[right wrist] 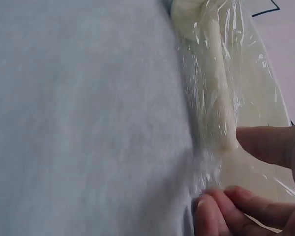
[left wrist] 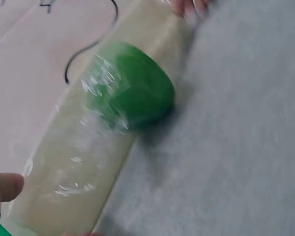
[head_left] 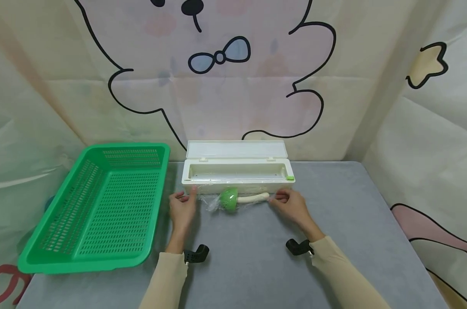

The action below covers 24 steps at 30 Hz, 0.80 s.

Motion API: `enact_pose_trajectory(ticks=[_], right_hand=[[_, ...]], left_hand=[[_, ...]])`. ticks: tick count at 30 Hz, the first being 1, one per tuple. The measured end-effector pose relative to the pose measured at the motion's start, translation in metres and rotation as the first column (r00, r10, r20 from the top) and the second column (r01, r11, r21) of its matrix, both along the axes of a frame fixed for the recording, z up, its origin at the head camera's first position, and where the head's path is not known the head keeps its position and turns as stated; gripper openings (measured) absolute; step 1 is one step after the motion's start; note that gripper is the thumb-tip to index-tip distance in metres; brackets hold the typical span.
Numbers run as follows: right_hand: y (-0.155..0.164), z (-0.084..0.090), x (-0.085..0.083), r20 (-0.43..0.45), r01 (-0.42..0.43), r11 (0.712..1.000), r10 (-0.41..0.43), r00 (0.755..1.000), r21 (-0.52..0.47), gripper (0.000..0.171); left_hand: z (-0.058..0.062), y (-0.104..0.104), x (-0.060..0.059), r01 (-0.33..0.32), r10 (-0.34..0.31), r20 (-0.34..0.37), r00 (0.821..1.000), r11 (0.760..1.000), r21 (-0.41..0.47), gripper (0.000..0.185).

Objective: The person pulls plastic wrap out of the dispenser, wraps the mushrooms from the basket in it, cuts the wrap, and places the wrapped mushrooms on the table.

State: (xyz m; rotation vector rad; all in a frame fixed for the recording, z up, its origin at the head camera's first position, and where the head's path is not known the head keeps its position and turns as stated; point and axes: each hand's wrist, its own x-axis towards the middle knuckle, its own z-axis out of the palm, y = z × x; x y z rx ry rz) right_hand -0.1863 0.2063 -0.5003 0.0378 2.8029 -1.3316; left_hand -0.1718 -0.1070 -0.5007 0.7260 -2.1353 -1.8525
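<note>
A green-capped, mushroom-shaped thing (head_left: pixel 228 199) with a pale stem (head_left: pixel 252 198) lies on its side at the foot of a long white cling film dispenser (head_left: pixel 237 188). Clear cling film (right wrist: pixel 226 64) hangs down the box's front and covers cap and stem. At the box's left end is my left hand (head_left: pixel 183 210), its thumb (left wrist: pixel 10 186) against the front and the other fingers mostly out of the left wrist view; I cannot tell whether it pinches the film. My right hand (head_left: pixel 292 209) has curled fingers on the bunched film just past the stem's end.
The dispenser's lid (head_left: pixel 237 149) is raised at the back. A small green piece (head_left: pixel 290 177) sits on its right front rim. To the left stands a large green plastic basket (head_left: pixel 150 214) with slotted walls. Grey cloth covers the table (head_left: pixel 248 266); printed curtains hang behind and at both sides.
</note>
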Motion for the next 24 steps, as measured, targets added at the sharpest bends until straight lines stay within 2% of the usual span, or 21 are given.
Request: enact_pose_trajectory(ticks=[2,3,5,7,9,12,14,15,16,21,24], right_hand=[[-0.002,-0.002,-0.003,0.039,0.01,0.999,-0.008,0.999,-0.037,0.039],[-0.003,-0.004,-0.005,0.053,0.019,0.998,-0.016,0.998,-0.056,0.037],[-0.003,-0.005,-0.007,0.074,0.033,0.993,-0.025,0.997,-0.11,0.033],[-0.002,-0.007,-0.009,0.089,0.017,0.984,-0.001,0.996,-0.176,0.032],[0.0,-0.007,-0.01,0.095,-0.018,0.971,0.042,0.995,-0.24,0.034],[0.003,-0.008,-0.01,0.095,-0.094,0.945,0.13,0.987,-0.314,0.041],[0.004,-0.007,-0.01,0.103,-0.127,0.932,0.171,0.98,-0.339,0.044],[0.005,-0.007,-0.01,0.107,-0.144,0.926,0.192,0.976,-0.349,0.045],[0.006,-0.007,-0.01,0.111,-0.161,0.919,0.214,0.971,-0.361,0.046],[0.006,-0.007,-0.012,0.125,-0.235,0.877,0.312,0.942,-0.419,0.05],[0.007,-0.009,-0.012,0.114,-0.26,0.864,0.338,0.934,-0.431,0.048]], left_hand=[[0.003,0.002,0.002,0.105,-0.109,0.026,0.994,0.989,0.108,0.052],[0.004,0.003,0.002,0.163,-0.17,0.025,0.985,0.972,0.169,0.051],[0.007,0.003,0.003,0.273,-0.284,-0.003,0.959,0.919,0.284,0.051],[0.009,0.003,0.003,0.357,-0.365,-0.048,0.93,0.86,0.366,0.052],[0.01,0.001,0.004,0.419,-0.417,-0.103,0.903,0.802,0.426,0.05],[0.009,-0.001,0.005,0.476,-0.451,-0.186,0.873,0.7,0.533,0.042],[0.008,-0.001,0.005,0.5,-0.471,-0.214,0.856,0.65,0.572,0.046],[0.006,0.0,0.005,0.51,-0.482,-0.216,0.849,0.64,0.575,0.05],[0.005,0.001,0.004,0.514,-0.489,-0.213,0.846,0.64,0.571,0.053],[-0.004,0.007,0.0,0.557,-0.544,-0.169,0.822,0.704,0.44,0.063],[-0.009,0.01,0.0,0.589,-0.571,-0.173,0.803,0.712,0.382,0.065]])
